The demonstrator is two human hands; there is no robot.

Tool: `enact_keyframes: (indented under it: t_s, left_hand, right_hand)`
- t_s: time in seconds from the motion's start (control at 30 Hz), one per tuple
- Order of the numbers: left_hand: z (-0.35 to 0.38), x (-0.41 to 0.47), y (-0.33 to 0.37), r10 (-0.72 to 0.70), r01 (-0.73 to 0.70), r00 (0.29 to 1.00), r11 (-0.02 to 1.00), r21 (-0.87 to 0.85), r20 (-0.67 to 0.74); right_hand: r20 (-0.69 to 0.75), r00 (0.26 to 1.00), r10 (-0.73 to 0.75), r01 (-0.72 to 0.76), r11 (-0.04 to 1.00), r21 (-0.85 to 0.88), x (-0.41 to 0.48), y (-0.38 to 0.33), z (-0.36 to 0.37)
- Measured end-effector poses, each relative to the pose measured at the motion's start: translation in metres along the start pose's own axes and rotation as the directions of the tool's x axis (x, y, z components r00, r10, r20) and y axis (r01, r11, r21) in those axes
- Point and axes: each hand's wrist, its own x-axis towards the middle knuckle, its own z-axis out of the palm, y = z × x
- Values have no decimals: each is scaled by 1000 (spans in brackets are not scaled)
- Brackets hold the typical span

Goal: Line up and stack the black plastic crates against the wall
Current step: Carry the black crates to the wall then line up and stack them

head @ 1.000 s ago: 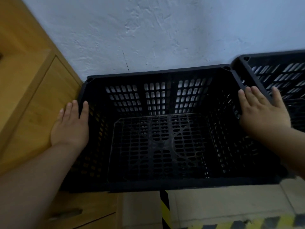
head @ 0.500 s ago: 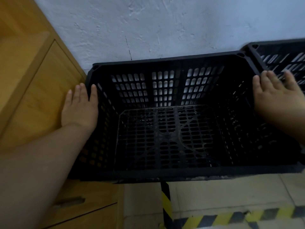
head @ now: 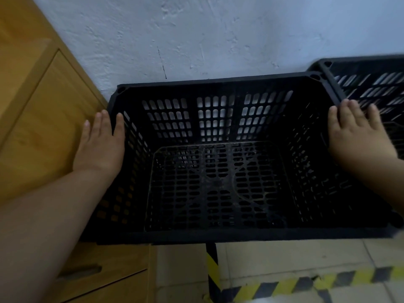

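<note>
Black plastic crate [head: 215, 119], empty and open-topped, sits with its far rim close against the white plaster wall [head: 218, 40]. It is seen from above. A second black crate [head: 371, 84] stands just beside it on the right, their corners nearly touching, so the two form a row along the wall. A wooden cabinet [head: 43, 117] hems in the left side.

The left hand [head: 101, 147] lies flat along the left rim, fingers straight outside it and thumb inside. The right hand [head: 356, 138] rests spread over the right rim, fingers extended toward the neighbouring crate. Blur makes it unclear whether those fingertips hook over the edge.

Bracing both sides this way probably lets the person nudge the crate square to the wall and its neighbour. Yellow-and-black hazard tape [head: 306, 283] crosses the tiled floor [head: 284, 256] in front of it.
</note>
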Motion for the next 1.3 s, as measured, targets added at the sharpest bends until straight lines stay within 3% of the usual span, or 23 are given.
enact_keyframes:
  t_s: [0.17,0.47,0.67,1.03,1.3]
  left_hand:
    - [4,11,-5,22,-22,1000,999,-25,-6]
    - [9,14,-9,27,-31,998,996,-80,-50]
    - [9,5,-5,12,-13,999,1000,-27,-40]
    - [8,8,-3,-2,-8,997,993,-117,-80]
    - [20,13,-5,4,-21,989,993,-114,-148]
  right_hand:
    - [88,996,-11,6,998,59,5,-6,-12]
    - [50,998,-29,21,988,155,9,-8,-16]
    - [42,998,-54,48,989,137,13,-8,-17]
    - [-133,989,-58,76,988,133,20,-6,-3]
    - [-78,993,-85,88,995,36,29,-7,1]
